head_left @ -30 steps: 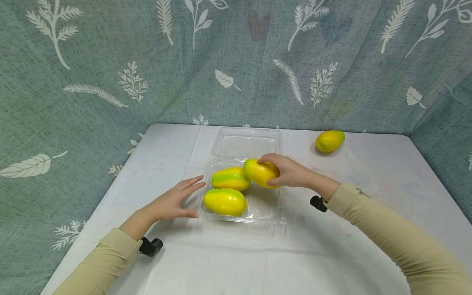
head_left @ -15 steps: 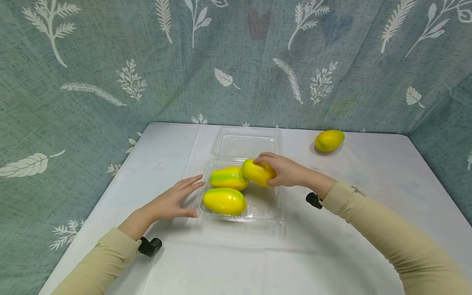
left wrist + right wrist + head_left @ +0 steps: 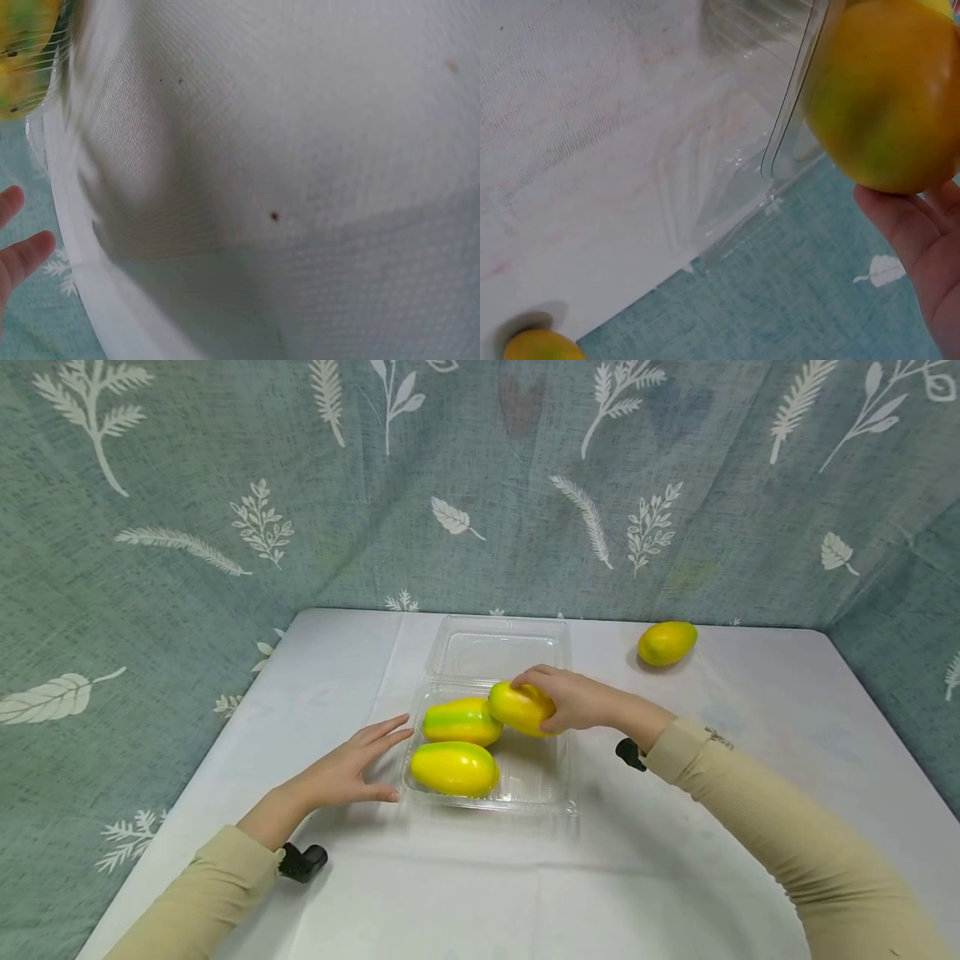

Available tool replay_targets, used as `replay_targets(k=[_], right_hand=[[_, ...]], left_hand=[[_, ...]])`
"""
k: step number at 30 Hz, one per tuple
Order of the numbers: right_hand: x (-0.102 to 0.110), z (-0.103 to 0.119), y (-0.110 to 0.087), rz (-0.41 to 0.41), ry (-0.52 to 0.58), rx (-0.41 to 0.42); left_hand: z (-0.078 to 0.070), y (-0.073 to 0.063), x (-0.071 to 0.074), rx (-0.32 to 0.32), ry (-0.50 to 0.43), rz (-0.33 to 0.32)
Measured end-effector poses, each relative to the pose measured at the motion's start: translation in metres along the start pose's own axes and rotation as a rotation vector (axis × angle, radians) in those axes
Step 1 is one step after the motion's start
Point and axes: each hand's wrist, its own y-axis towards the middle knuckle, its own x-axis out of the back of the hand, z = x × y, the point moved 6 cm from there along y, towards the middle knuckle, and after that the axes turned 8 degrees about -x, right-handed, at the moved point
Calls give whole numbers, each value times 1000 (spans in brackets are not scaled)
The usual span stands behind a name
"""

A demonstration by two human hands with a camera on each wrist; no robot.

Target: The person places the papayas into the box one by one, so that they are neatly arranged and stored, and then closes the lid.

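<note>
My right hand (image 3: 581,697) grips a yellow-green mango (image 3: 519,710) over the right back part of a clear plastic clamshell box (image 3: 532,789). In the right wrist view this mango (image 3: 889,97) is seen close by the box's rim, with fingers bent at its far side. Two more mangoes lie in the left half of the box, one behind (image 3: 461,722) and one in front (image 3: 453,769). The held mango overlaps the right end of the rear one. My left hand (image 3: 341,770) is spread with straight fingers beside the box's left edge, holding nothing.
Behind the box its clear lid (image 3: 501,647) lies folded back on the white table (image 3: 480,893). Another mango (image 3: 667,643) rests near the table's back right edge. A green leaf-patterned cloth (image 3: 495,527) hangs around the back and sides.
My right hand and its mango have shifted slightly left over the box. The left hand stays at the box's left edge.
</note>
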Motion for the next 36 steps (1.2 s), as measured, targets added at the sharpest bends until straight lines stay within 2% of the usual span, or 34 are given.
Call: replay_targets(k=[7, 13, 18, 27, 36], right_hand=[[-1, 0, 5, 12, -40, -38], [-13, -9, 8, 21, -108, -116], [-17, -9, 5, -8, -136, -108], [-14, -13, 2, 2, -71, -112], [2, -34, -6, -2, 16, -146]], left_hand=[[1, -1, 0, 1, -29, -11], [3, -1, -1, -2, -37, -12], [4, 0, 0, -6, -35, -13], [2, 0, 1, -9, -34, -15], [3, 0, 0, -3, -26, -10]])
